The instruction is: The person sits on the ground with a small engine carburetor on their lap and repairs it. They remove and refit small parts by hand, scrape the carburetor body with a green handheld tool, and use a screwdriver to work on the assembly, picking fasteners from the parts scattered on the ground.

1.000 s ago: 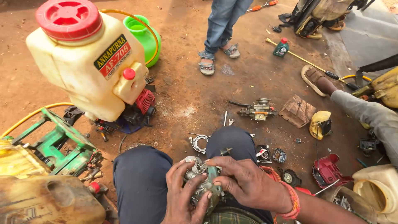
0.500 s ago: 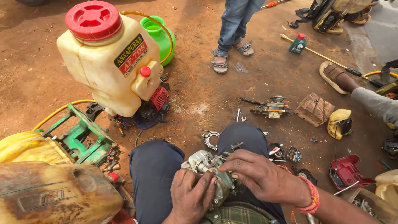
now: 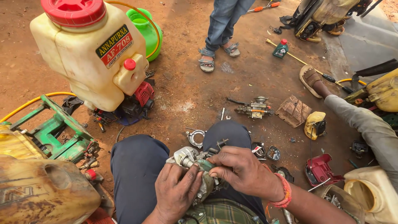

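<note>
Both hands closed around a small grey metal engine part (image 3: 195,164) over the person's lap.

The left hand (image 3: 176,193) wraps the part from below, fingers curled shut on its body; the right hand (image 3: 242,170) clamps it from the right side, fingertips pinched at a greenish piece on top — the part sits between the two dark-trousered knees, above the red dirt ground (image 3: 182,87). Just beyond the knees lies a round metal ring gasket (image 3: 195,137), and farther out a loose grey carburettor-like assembly (image 3: 255,108). At the ground's upper left stands a cream plastic sprayer tank with a red cap (image 3: 91,58), a green metal frame (image 3: 58,132) beside it — a standing person's sandalled feet (image 3: 217,54) at the top edge, another person's grey sleeve (image 3: 365,122) at the right.
</note>
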